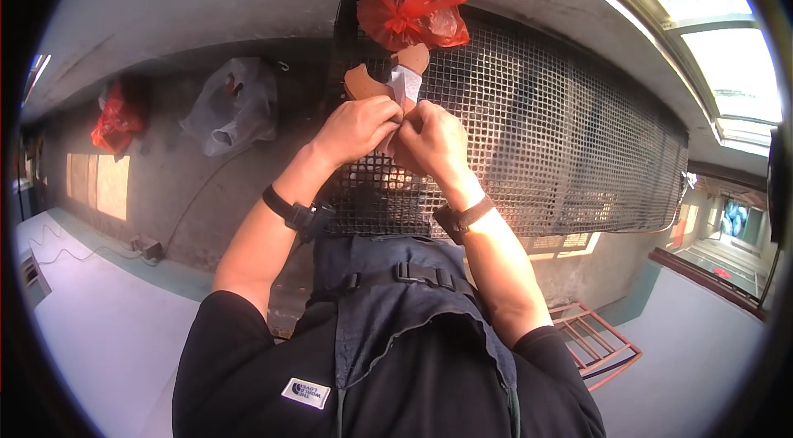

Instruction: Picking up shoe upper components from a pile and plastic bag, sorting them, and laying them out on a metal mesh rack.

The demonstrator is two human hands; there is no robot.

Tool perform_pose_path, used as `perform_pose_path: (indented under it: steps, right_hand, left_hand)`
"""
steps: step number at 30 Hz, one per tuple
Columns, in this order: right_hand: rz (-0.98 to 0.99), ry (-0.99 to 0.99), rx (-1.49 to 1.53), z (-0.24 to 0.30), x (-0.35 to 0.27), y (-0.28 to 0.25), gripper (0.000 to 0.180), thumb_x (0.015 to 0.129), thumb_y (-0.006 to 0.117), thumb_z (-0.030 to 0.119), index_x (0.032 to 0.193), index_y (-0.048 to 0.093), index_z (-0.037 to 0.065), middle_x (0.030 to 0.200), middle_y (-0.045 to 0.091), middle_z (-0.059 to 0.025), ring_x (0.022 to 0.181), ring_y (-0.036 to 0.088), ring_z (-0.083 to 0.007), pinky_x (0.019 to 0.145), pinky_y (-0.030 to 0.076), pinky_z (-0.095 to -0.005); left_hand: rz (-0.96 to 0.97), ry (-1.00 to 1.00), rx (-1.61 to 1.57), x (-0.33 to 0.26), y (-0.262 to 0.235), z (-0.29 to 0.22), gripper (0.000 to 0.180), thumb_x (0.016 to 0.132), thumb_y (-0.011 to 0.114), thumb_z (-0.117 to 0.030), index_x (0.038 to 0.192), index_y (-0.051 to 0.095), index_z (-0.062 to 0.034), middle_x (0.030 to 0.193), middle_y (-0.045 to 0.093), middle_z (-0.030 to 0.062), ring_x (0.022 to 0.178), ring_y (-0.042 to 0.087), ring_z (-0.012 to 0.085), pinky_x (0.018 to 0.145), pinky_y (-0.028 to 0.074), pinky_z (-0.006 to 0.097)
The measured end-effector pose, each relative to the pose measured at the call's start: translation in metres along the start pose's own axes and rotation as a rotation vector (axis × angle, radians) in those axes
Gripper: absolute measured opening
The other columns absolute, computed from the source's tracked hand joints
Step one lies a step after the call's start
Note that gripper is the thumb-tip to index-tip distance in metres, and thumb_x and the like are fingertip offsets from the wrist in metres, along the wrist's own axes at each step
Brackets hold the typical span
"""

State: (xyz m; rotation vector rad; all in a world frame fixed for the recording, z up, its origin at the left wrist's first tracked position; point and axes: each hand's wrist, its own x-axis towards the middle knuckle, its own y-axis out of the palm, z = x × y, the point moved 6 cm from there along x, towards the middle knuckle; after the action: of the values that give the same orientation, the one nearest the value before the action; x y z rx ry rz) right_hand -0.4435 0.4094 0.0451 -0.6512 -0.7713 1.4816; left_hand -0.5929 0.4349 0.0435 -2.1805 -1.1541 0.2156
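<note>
My left hand (359, 128) and my right hand (434, 140) meet above a black wire-mesh surface (545, 132), fingers closed and thumbs pressed close together. Between them stands a white paper-like strip (404, 84). A flat tan piece with a curved end (363, 83) juts out beside my left fingers. Behind the strip, a second tan piece (412, 58) points away from me. The lower parts of these pieces are hidden by my hands, so I cannot tell whether they are joined. Dark bands circle both wrists.
A knotted red plastic bag (413, 8) rests at the far edge of the mesh. On the floor to the left lie a white plastic bag (233, 107) and another red bag (118, 120). A reddish metal rack (593, 341) stands at the lower right, and windows (702, 16) line the right side.
</note>
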Motion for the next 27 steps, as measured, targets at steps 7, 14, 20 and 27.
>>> perform_pose_path:
  steps: [7,14,20,27]
  right_hand:
    - [0.086,-0.380,-0.165,0.026,0.003,-0.022,0.021,0.084,0.067,0.017,0.102,0.068,0.006,0.080,0.067,-0.0106,0.073,0.070,-0.0292,0.064,0.057,-0.0389]
    - [0.207,-0.567,-0.298,0.030,0.025,-0.018,0.012,0.085,0.063,0.013,0.092,0.064,0.003,0.073,0.067,-0.0125,0.067,0.070,-0.0320,0.060,0.056,-0.0411]
    - [0.163,-0.435,-0.209,0.021,0.022,-0.015,0.013,0.084,0.066,0.015,0.086,0.066,0.003,0.076,0.070,-0.0151,0.071,0.071,-0.0341,0.064,0.057,-0.0440]
    - [0.058,0.254,0.343,-0.018,-0.006,0.000,0.019,0.087,0.069,0.019,0.094,0.072,0.001,0.082,0.073,-0.0152,0.076,0.073,-0.0241,0.074,0.057,-0.0350]
  left_hand:
    - [-0.068,-0.005,-0.058,-0.007,0.000,0.004,0.015,0.089,0.066,-0.011,0.102,0.065,-0.0059,0.095,0.066,0.0134,0.089,0.066,0.0354,0.076,0.054,0.043]
    - [-0.093,0.047,0.081,-0.006,0.001,0.001,0.015,0.086,0.066,-0.005,0.100,0.062,-0.0051,0.095,0.066,0.0142,0.088,0.066,0.0381,0.074,0.053,0.046]
    - [-0.116,0.100,0.067,-0.006,-0.002,-0.003,0.012,0.087,0.067,-0.007,0.097,0.060,-0.0039,0.090,0.063,0.0147,0.086,0.064,0.0381,0.073,0.052,0.047]
    - [-0.103,0.115,-0.002,-0.008,0.001,-0.002,0.011,0.090,0.065,-0.009,0.098,0.059,-0.0034,0.091,0.062,0.0147,0.086,0.064,0.0378,0.073,0.052,0.046]
